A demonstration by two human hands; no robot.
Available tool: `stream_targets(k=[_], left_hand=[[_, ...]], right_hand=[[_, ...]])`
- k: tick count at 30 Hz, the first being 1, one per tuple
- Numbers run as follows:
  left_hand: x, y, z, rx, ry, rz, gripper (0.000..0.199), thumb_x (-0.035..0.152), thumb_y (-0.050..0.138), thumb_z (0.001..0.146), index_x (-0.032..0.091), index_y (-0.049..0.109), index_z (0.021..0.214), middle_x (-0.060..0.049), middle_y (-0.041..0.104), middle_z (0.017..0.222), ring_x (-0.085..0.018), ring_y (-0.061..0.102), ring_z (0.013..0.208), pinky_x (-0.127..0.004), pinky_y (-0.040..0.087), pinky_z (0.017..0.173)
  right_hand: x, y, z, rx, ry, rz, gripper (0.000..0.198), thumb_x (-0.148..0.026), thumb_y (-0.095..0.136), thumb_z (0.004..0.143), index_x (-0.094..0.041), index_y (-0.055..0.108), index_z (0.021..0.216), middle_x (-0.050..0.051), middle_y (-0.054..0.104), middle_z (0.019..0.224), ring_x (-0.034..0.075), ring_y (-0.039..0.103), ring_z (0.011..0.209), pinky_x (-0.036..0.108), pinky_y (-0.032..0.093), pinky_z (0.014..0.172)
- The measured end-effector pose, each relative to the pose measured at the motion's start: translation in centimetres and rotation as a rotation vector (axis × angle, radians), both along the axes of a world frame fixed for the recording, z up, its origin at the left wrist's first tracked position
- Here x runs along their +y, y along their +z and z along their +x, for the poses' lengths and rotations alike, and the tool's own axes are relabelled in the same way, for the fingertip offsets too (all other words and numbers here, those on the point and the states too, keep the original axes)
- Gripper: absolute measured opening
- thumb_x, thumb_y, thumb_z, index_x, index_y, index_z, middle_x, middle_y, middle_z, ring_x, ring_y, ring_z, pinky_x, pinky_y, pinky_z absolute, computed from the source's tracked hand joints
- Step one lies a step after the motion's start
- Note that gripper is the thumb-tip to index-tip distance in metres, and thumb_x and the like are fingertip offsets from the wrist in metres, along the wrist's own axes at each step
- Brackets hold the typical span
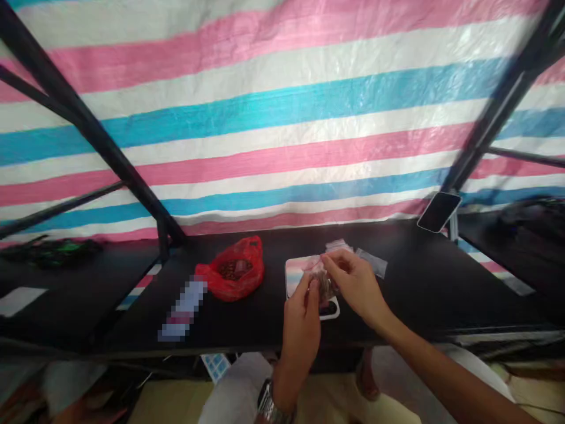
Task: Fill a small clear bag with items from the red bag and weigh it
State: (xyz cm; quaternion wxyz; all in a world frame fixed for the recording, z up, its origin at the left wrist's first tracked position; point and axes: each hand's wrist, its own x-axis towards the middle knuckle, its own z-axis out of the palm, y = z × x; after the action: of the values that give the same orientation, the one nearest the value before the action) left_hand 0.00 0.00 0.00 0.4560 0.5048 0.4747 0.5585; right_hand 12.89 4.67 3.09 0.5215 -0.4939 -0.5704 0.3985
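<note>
A small clear plastic zip bag (325, 287) with brownish contents is pinched between my two hands. My left hand (302, 318) grips its lower left side with the thumb and fingers together. At the bag's upper edge, my right hand (359, 288) has its thumb and forefinger closed on the plastic. Below them lies a white-rimmed device with a shiny top and a dark panel, which looks like a small scale (292, 272), partly covered by my hands. To the left, an open red plastic bag (253, 277) holds many small brown pieces, too small to name.
Flat clear bags (374, 262) and more pale plastic bags (337, 244) lie behind my right hand on the black table (406, 306). A phone (439, 212) leans at the back right. A blurred-out pale item (183, 312) sits front left. Black metal posts (110, 156) flank the table.
</note>
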Motion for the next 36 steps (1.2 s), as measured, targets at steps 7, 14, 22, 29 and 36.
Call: stream_targets(k=[7, 14, 22, 29, 36], left_hand=[[0.2, -0.7, -2.4, -0.192, 0.079, -0.056, 0.058, 0.062, 0.066, 0.094, 0.017, 0.074, 0.130, -0.011, 0.079, 0.119, -0.024, 0.077, 0.094, -0.030, 0.067, 0.071], [1.2, -1.4, -4.5, -0.598, 0.217, -0.136, 0.042, 0.041, 0.073, 0.095, 0.020, 0.072, 0.131, -0.011, 0.077, 0.127, -0.025, 0.077, 0.110, -0.034, 0.065, 0.091], [6.3, 1.6, -8.7, -1.259, 0.467, -0.170, 0.032, 0.010, 0.043, 0.107, 0.014, 0.069, 0.088, -0.006, 0.076, 0.091, -0.010, 0.076, 0.084, -0.025, 0.062, 0.094], [7.8, 1.6, -11.0, -1.407, 0.538, -0.116, 0.042, 0.011, 0.032, 0.110, 0.015, 0.067, 0.087, -0.007, 0.077, 0.093, -0.008, 0.076, 0.087, -0.023, 0.062, 0.095], [6.8, 1.5, -11.0, -1.493, 0.512, -0.128, 0.036, 0.015, 0.038, 0.110, 0.015, 0.071, 0.096, -0.013, 0.075, 0.126, -0.012, 0.075, 0.112, -0.024, 0.061, 0.100]], right_hand=[[0.6, -1.2, -1.3, -0.011, 0.266, -0.096, 0.040, -0.058, 0.071, 0.084, -0.020, 0.071, 0.095, 0.003, 0.072, 0.080, 0.017, 0.063, 0.069, 0.029, 0.051, 0.062], [1.3, -1.4, -3.2, -0.230, 0.418, -0.088, 0.043, -0.051, 0.068, 0.088, -0.022, 0.071, 0.120, 0.006, 0.075, 0.101, 0.018, 0.070, 0.080, 0.029, 0.056, 0.066], [9.0, 1.0, -12.4, -0.534, 0.545, 0.099, 0.024, -0.028, 0.067, 0.090, -0.018, 0.079, 0.108, 0.006, 0.079, 0.092, 0.019, 0.069, 0.077, 0.029, 0.054, 0.068], [13.2, 2.4, -18.7, -0.739, 0.661, 0.134, 0.033, -0.013, 0.070, 0.087, -0.018, 0.079, 0.118, 0.003, 0.082, 0.087, 0.021, 0.076, 0.083, 0.027, 0.055, 0.073], [13.6, 2.8, -20.7, -0.890, 0.624, 0.177, 0.025, -0.011, 0.069, 0.085, -0.016, 0.083, 0.105, 0.005, 0.083, 0.087, 0.020, 0.075, 0.073, 0.025, 0.055, 0.070]])
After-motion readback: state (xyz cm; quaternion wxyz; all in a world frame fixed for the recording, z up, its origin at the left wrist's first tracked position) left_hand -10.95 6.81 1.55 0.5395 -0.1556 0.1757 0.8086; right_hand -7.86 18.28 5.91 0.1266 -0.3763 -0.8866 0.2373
